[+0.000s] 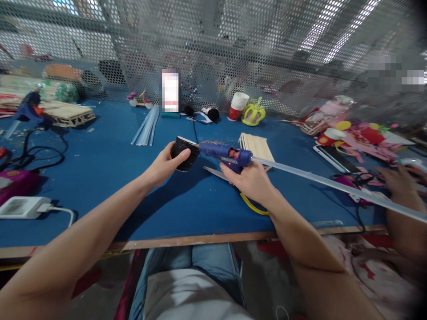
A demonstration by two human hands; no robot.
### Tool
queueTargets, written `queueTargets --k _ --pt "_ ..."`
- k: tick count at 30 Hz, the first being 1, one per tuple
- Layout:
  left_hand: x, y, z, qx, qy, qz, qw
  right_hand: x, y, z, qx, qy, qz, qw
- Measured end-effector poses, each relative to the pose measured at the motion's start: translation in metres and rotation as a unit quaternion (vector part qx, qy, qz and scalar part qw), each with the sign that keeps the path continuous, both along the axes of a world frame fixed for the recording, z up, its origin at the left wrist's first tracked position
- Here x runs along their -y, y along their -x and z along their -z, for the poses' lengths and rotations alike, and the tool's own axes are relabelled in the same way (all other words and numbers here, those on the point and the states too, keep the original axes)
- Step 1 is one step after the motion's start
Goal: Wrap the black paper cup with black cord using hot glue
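My left hand (169, 162) is closed round a small black cup-shaped piece (185, 154) with a ridged, wound-looking side and a pale rim. In my right hand (248, 180) is a blue hot glue gun (216, 150), its nozzle pointing left at the edge of the black piece; whether they touch I cannot tell. A long clear glue stick (320, 179) sticks out of the gun's back end, and a small red light glows on its side. Beneath the right hand lie scissors (216, 173) with yellow handles, partly hidden. Behind the gun rests a bundle of thin wooden sticks (258, 149).
Spare glue sticks (147, 126) lie near an upright phone (170, 91). Paper cups (238, 106) and a yellow pumpkin-shaped craft (253, 112) stand at the back. Another glue gun (30, 109) and a white power strip (25, 207) are left. A co-worker's hand (400, 180) is at right.
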State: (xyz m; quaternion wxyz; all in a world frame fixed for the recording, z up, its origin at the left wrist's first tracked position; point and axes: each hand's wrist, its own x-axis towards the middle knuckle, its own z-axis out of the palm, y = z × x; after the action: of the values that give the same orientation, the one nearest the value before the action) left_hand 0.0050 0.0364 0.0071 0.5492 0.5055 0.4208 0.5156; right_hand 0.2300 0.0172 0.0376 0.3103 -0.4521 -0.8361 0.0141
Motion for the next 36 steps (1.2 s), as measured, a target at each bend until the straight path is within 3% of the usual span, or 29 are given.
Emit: queueTargets --k 9,20,27,32,36 --pt "0.0 -0.001 0.002 -0.023 -0.021 -0.001 1.0 0.001 0.002 -0.002 0.003 0.002 -0.008 1.0" --pt "-0.001 0.003 -0.003 0.033 -0.01 0.013 0.999 0.0 -0.007 -0.004 0.053 -0.019 0.016 0.998" --pt "-0.001 0.002 -0.004 0.047 -0.007 0.015 0.999 0.001 -0.004 -0.009 -0.021 0.017 0.018 0.999" --pt "-0.002 0.003 -0.004 0.066 0.002 0.006 0.998 0.009 -0.005 -0.028 -0.178 0.186 -0.001 0.966" --pt "-0.002 0.003 -0.005 0.071 0.001 0.0 0.997 -0.001 -0.02 -0.033 -0.235 0.151 0.053 0.959"
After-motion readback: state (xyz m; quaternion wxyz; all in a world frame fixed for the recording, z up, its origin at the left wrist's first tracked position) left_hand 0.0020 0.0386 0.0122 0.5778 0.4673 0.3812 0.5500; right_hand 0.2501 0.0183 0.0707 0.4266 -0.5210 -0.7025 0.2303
